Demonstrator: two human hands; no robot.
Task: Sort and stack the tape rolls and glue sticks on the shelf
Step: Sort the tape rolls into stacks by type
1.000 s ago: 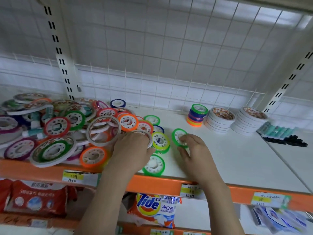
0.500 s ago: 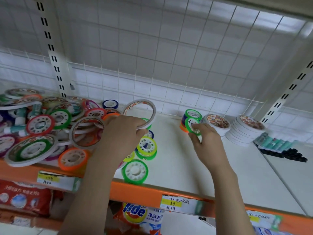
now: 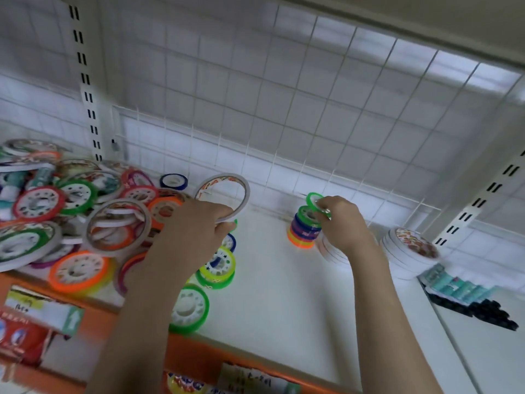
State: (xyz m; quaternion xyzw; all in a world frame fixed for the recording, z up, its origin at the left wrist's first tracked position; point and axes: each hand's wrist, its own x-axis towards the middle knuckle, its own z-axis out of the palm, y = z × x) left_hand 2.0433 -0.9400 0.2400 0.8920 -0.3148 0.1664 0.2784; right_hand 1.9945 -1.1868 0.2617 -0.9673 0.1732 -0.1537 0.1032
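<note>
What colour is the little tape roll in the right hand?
Bright green tape roll, in the right hand, head view.

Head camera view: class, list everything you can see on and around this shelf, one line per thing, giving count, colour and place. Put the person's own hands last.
shelf: one, white with an orange front edge, wire grid behind.
loose tape rolls: many, green, red, orange, purple, white, heaped at left.
small roll stack: one, orange base, blue middle, green top, centre back.
white roll stacks: two, white with printed tops, right of it; one partly hidden.
glue sticks: a row, teal and black, far right.
price labels: several, on the front edge.
left hand: holds a large white tape ring.
right hand: holds a green roll tilted above the stack.
</note>
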